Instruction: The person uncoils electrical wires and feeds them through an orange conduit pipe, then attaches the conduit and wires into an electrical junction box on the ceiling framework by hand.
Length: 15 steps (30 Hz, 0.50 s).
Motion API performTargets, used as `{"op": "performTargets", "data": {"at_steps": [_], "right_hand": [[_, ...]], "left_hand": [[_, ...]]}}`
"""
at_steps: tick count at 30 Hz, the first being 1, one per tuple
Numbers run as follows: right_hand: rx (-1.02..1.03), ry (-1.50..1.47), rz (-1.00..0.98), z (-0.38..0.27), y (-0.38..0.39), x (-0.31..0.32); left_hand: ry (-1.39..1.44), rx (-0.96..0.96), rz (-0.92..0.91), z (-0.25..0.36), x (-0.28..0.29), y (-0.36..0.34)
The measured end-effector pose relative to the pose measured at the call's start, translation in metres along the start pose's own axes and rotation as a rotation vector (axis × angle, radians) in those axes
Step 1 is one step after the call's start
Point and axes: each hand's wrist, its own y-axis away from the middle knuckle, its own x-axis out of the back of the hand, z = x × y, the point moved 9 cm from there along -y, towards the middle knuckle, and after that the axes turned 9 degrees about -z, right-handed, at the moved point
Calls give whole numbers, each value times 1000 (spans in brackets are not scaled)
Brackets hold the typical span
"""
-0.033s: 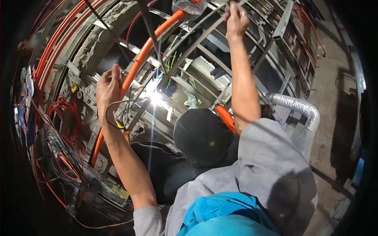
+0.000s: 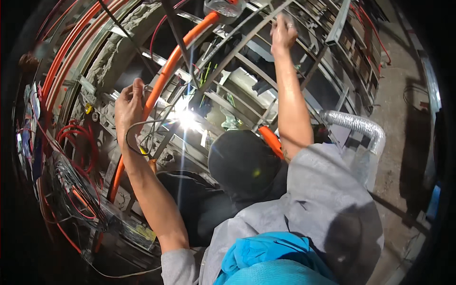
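My left hand (image 2: 128, 107) is raised beside a thick orange conduit (image 2: 163, 78), fingers curled with the thumb near the fingertips. A thin grey loop shows by those fingertips, but what they pinch is hidden. Across my left wrist runs a thin dark cable (image 2: 135, 126). My right hand (image 2: 284, 35) reaches far forward, closed, just under a grey metal bar (image 2: 259, 31) of a frame. Something blurred shows at its fingertips, too unclear to name. Between my arms lies a rounded black form (image 2: 243, 161), like dark cloth, with an orange piece (image 2: 270, 140) behind it.
A bright lamp (image 2: 186, 118) glares beyond my arms. Coiled red cable (image 2: 78, 142) and tangled wires (image 2: 78, 187) hang at the left, near orange pipes (image 2: 71, 47). A silver flexible duct (image 2: 356, 121) bends at the right, beside a concrete surface (image 2: 392, 95).
My right hand has come down slightly, a little away from the bar, and stays closed. The whole view has shifted a little; my left hand keeps its place by the conduit.
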Motion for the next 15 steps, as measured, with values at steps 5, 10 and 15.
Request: {"op": "performTargets", "data": {"at_steps": [5, 10, 15], "right_hand": [[-288, 609, 162, 134, 39, 163], [-1164, 963, -745, 191, 157, 95], [-1041, 1466, -1262, 143, 167, 19]], "left_hand": [[33, -113, -79, 40, -40, -13], [-82, -120, -46, 18, -14, -3], [-127, -84, -46, 8, -11, -10]]}}
